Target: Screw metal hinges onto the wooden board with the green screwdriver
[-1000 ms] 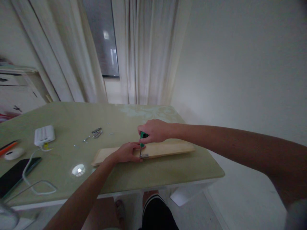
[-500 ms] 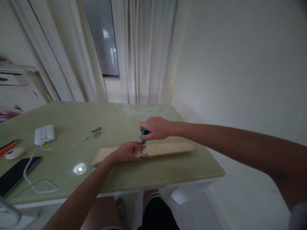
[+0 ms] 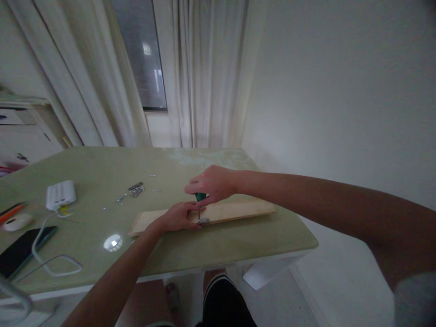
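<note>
A pale wooden board [image 3: 238, 211] lies flat along the front part of the table. On its near edge sits a small metal hinge [image 3: 205, 221]. My right hand [image 3: 213, 185] is wrapped round the green handle of a screwdriver [image 3: 200, 197], which stands nearly upright with its shaft reaching down to the hinge's left end. Most of the handle is hidden by my fingers. My left hand [image 3: 180, 215] grips the board just left of the hinge, its thumb at the near edge and its fingers close to the shaft.
Several metal hinges and screws [image 3: 136, 189] lie on the green table [image 3: 95, 170], left of the board. Farther left are a white charger [image 3: 61, 194] with a cable [image 3: 56, 272], a phone [image 3: 25, 250], a round white object [image 3: 18, 222] and an orange pen-like item [image 3: 12, 212].
My right hand has turned on the screwdriver handle, its fingers shifting left and covering more of the green. The left hand and the board stay in place; the view has shifted slightly.
</note>
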Tool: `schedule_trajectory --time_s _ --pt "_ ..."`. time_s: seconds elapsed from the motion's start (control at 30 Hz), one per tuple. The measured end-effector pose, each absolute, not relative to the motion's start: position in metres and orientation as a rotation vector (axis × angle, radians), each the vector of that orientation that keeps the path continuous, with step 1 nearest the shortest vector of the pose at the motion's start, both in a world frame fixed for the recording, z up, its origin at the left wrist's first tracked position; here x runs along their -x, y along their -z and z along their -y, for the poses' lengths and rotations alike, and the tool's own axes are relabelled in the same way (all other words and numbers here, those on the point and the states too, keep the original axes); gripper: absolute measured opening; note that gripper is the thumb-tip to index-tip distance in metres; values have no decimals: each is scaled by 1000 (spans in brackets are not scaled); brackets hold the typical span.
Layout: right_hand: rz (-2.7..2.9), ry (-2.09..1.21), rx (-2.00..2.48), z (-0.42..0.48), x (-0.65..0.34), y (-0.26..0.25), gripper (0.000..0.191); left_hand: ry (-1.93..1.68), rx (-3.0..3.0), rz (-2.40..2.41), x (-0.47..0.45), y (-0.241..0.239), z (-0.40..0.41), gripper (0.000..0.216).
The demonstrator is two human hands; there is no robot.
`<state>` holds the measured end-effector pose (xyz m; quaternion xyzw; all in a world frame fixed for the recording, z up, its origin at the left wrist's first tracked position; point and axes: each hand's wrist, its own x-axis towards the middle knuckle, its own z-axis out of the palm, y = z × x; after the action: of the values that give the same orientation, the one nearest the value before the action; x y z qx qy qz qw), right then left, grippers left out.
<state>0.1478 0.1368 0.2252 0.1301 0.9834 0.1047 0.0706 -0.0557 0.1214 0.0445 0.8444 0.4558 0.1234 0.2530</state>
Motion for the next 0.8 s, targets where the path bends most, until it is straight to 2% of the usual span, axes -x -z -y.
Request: schedule_trajectory --time_s 0.17,0.23,0.33,0.37,0.43,0.5,0.57,0.63,0.73,0.8 --pt "-2781 -215 -1231 -145 -137 -224 63 -357 -2295 -1211 57 -45 -121 75" --pt "-2800 -174 -1066 -147 -140 -230 64 -380 -2287 -1199 56 -45 -120 75" --pt "-2890 -251 -437 -144 -148 -236 47 -379 -2291 -1206 56 -46 -120 74" --pt "-2889 -274 -355 -142 -149 -235 42 -375 -2295 -1207 55 -46 -120 73" --pt "-2873 -275 -599 -142 -147 -231 40 -377 -2301 -1205 55 -47 -120 72" --pt "-2788 -189 -1078 -145 -144 -226 50 -389 -2298 -1189 55 -47 -120 72" --pt "-2716 -82 -1266 -150 -140 -224 55 -392 -2292 -1176 55 -47 -121 72" --pt "-2758 -29 -1133 -151 -139 -229 55 -388 -2296 -1173 55 -46 -121 73" --pt "-2903 35 -642 -146 -140 -242 53 -375 -2312 -1184 55 -45 -121 75" --pt "-2956 47 -344 -140 -140 -244 40 -358 -2317 -1203 56 -45 -121 76"
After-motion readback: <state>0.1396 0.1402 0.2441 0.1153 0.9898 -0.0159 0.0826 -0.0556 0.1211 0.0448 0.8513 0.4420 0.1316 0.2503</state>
